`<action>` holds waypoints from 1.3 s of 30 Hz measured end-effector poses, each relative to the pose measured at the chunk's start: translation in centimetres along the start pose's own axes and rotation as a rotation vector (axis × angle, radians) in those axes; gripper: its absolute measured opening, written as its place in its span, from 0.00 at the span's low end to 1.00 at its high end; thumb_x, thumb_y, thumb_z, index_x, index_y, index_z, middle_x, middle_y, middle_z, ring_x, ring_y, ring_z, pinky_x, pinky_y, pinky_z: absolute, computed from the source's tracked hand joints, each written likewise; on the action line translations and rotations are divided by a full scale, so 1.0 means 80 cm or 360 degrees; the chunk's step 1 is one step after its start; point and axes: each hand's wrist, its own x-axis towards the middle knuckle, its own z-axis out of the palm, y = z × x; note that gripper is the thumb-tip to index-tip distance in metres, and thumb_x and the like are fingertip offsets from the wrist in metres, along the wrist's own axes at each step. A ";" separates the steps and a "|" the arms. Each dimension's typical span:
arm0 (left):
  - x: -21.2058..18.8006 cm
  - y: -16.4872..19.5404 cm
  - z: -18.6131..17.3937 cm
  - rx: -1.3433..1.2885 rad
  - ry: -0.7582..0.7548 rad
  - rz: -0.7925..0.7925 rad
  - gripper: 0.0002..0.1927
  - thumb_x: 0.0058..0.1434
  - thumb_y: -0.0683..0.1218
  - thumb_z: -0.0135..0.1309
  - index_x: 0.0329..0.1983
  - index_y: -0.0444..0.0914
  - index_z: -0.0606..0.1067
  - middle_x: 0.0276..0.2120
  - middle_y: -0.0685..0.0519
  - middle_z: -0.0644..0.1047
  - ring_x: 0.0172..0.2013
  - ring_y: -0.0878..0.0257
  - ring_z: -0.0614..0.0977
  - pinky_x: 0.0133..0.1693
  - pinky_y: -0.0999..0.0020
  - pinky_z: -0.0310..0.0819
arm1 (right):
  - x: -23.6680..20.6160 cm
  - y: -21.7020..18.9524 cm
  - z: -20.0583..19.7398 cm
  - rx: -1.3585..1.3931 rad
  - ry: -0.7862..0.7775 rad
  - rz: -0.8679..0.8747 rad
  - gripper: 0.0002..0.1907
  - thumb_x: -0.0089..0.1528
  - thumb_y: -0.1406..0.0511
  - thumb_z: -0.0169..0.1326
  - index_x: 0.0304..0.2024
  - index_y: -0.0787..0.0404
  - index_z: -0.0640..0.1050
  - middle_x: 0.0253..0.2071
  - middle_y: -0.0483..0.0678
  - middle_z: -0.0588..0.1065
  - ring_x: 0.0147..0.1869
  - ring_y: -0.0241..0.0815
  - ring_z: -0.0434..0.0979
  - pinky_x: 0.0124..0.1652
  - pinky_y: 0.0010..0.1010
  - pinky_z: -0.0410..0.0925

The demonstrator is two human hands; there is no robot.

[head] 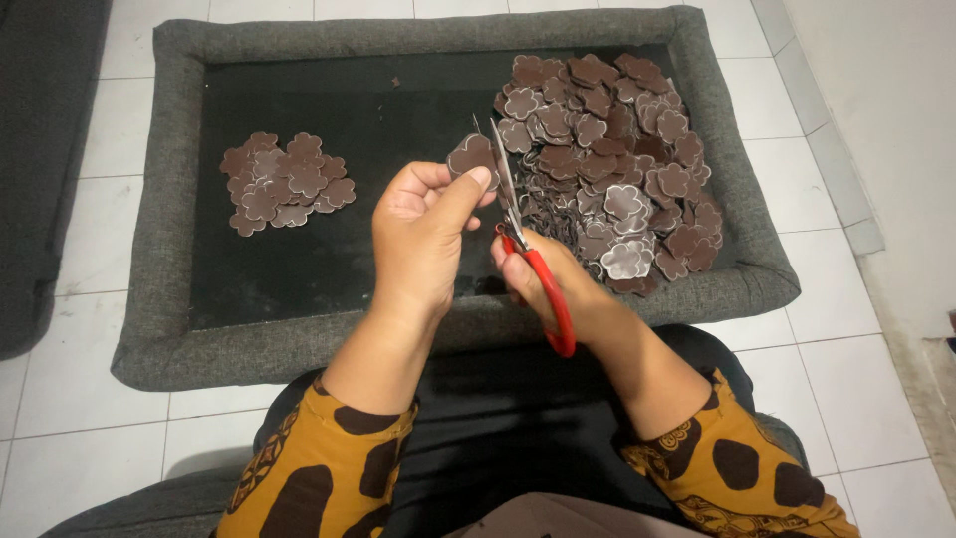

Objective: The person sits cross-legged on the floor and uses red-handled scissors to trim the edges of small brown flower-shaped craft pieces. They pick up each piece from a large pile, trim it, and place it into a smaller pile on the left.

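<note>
**Red-handled scissors at a brown flower cutout, blades pointing away**

Red-handled scissors (pixel 523 239) sit in the right hand (pixel 558 289), fingers through the loops, clenched on the handles. Long axis runs from the handle loop nearest the body up and slightly left to the blade tips; tips point away from the wearer, toward the far rim of the tray. Blades appear slightly parted near the tips; the gap is thin and hard to judge.

Left hand (pixel 423 234) pinches one brown flower-shaped cutout (pixel 472 156) between thumb and fingers, held just left of the blades and touching or nearly touching them; contact cannot be resolved. Cutout shows a pale edge around a brown face.

Beyond and right of the scissors: large heap of cutouts (pixel 612 169), overlapping, some pale-rimmed. Well left of the left-hand grip: small pile of cutouts (pixel 287 182), lying flatter. Both lie on the black floor of a grey fabric-rimmed tray (pixel 428 35), which stands on white floor tiles (pixel 60 399).

Hidden: lower scissor loop partly covered by right-hand fingers; lower part of the cutout covered by the left thumb; tray's near rim partly behind both forearms. Patterned ochre sleeves (pixel 329 468) cut off at the bottom edge.
</note>
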 end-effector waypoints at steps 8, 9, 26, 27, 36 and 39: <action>-0.004 0.000 0.005 -0.0028 0.0033 0.0019 0.06 0.63 0.40 0.61 0.38 0.37 0.74 0.36 0.52 0.82 0.37 0.67 0.83 0.37 0.74 0.73 | 0.000 0.005 0.009 0.0089 0.0084 -0.0025 0.26 0.69 0.43 0.44 0.40 0.57 0.68 0.31 0.40 0.65 0.32 0.31 0.65 0.32 0.25 0.63; -0.004 0.001 0.005 -0.0025 0.0035 0.0013 0.06 0.63 0.40 0.61 0.38 0.37 0.74 0.36 0.52 0.82 0.37 0.67 0.83 0.37 0.74 0.73 | 0.000 0.005 0.009 0.0101 0.0084 -0.0024 0.25 0.68 0.43 0.44 0.40 0.57 0.68 0.31 0.40 0.65 0.32 0.31 0.65 0.31 0.25 0.63; -0.003 0.004 0.003 -0.0054 0.0016 0.0069 0.06 0.63 0.38 0.60 0.37 0.36 0.73 0.34 0.51 0.81 0.35 0.69 0.81 0.39 0.74 0.74 | 0.000 0.006 0.012 0.0167 0.0107 0.0024 0.19 0.70 0.49 0.47 0.40 0.58 0.70 0.30 0.38 0.65 0.31 0.28 0.63 0.30 0.23 0.61; -0.003 0.004 0.003 -0.0050 0.0016 0.0067 0.06 0.63 0.38 0.60 0.37 0.36 0.73 0.34 0.51 0.81 0.35 0.69 0.81 0.39 0.74 0.75 | 0.000 0.006 0.013 0.0185 0.0107 0.0016 0.19 0.70 0.49 0.47 0.40 0.58 0.70 0.30 0.38 0.65 0.31 0.28 0.63 0.31 0.22 0.62; 0.003 0.005 -0.009 -0.0051 -0.0105 0.0082 0.07 0.63 0.38 0.60 0.39 0.35 0.73 0.35 0.51 0.81 0.35 0.68 0.81 0.39 0.74 0.76 | -0.002 0.003 0.007 0.0090 0.0074 0.0041 0.17 0.70 0.52 0.48 0.39 0.58 0.70 0.28 0.37 0.64 0.30 0.28 0.61 0.30 0.23 0.59; 0.005 0.008 -0.011 -0.0051 -0.0139 0.0082 0.07 0.63 0.38 0.61 0.39 0.35 0.73 0.36 0.50 0.82 0.35 0.68 0.82 0.39 0.74 0.76 | -0.002 0.001 0.005 -0.0010 0.0066 -0.0053 0.17 0.71 0.52 0.48 0.39 0.58 0.70 0.29 0.36 0.64 0.33 0.27 0.60 0.32 0.23 0.60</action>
